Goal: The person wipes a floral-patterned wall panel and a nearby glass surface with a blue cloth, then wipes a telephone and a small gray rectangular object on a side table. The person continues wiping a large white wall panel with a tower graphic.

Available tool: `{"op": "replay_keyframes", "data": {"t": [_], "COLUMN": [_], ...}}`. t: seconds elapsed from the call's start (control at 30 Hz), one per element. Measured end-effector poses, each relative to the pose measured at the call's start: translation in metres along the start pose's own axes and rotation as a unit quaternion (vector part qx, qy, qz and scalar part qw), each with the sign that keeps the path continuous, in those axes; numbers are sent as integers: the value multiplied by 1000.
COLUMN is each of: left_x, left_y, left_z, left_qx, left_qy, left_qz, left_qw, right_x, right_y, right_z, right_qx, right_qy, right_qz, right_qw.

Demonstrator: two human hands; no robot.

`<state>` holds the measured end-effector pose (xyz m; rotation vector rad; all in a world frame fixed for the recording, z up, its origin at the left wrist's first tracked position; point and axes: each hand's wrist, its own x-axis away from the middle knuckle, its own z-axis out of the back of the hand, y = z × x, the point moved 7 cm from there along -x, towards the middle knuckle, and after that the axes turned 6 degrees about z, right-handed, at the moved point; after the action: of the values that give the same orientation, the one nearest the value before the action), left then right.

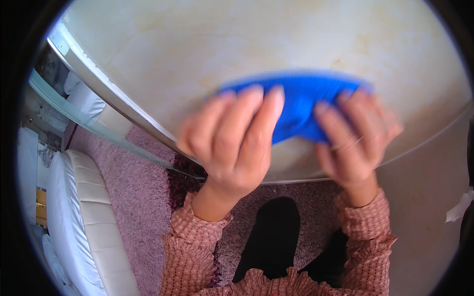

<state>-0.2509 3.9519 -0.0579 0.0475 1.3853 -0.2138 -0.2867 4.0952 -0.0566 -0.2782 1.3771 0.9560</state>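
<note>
A bright blue cloth [300, 100], blurred by motion, spreads between my two hands in front of a pale, marbled surface [207, 44]. My left hand [233, 137] grips the cloth's left part, its fingers bent over it and its thumb hidden. On the right part, my right hand [355, 137] has its fingers curled over the cloth, also blurred. Whether the cloth touches the pale surface cannot be told.
Pink carpet [137, 188] with a dark stripe lies below. At the left stand a bed with a padded cream frame [100, 218] and white bedding [66, 207], beside a curved glass edge [96, 129]. A torn white patch [460, 207] shows on the grey-beige surface [418, 207] at right.
</note>
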Motion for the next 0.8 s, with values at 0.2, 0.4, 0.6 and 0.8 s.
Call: {"op": "replay_keyframes", "data": {"t": [0.2, 0.4, 0.6, 0.8], "left_x": [-22, 153, 172, 61], "left_y": [13, 30, 33, 10], "left_z": [-13, -32, -44, -14], "left_qx": [83, 45, 12, 1], "left_qy": [-1, -115, -142, -22], "left_qz": [-18, -13, -22, 18], "left_qw": [996, 992, 990, 1000], "right_x": [-10, 143, 165, 62], "right_y": [29, -40, -38, -17], "right_z": [16, -19, -29, -16], "right_qx": [23, -38, -59, -11], "right_qy": [10, -98, -145, 8], "right_qz": [24, -41, -75, -62], "right_qw": [999, 994, 985, 998]}}
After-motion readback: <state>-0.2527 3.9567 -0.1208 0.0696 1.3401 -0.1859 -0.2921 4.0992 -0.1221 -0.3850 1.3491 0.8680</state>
